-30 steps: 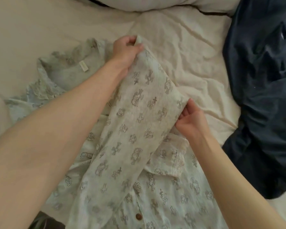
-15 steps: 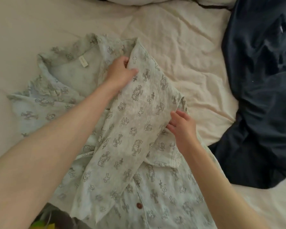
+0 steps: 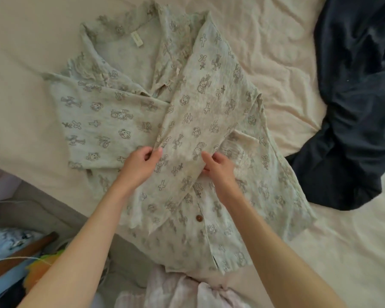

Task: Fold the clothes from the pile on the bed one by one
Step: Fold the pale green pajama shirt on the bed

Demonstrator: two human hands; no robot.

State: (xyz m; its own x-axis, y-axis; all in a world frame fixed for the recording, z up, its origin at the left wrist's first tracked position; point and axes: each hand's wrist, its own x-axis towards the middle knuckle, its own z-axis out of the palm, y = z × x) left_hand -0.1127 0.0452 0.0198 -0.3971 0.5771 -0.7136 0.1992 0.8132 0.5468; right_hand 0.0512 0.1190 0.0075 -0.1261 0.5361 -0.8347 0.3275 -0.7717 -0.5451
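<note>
A thin, crinkled pale-green shirt [image 3: 125, 121] printed with small crosses and cartoon faces lies spread on the cream sheet [image 3: 276, 63]. Its sleeve [image 3: 200, 112], a long tapering strip, is folded slantwise across the front. The left hand [image 3: 138, 167] pinches the sleeve's left edge between thumb and fingers; the right hand [image 3: 218, 167] grips its right edge, fingertips curled under the cloth. A brown button [image 3: 199, 217] sits below the right fingers. Dark navy fabric [image 3: 353, 107] lies rumpled well right.

place: home bedroom | evidence: cream bed sheet [image 3: 276, 63], printed shirt [image 3: 111, 121], dark garment [image 3: 353, 107] spread out
</note>
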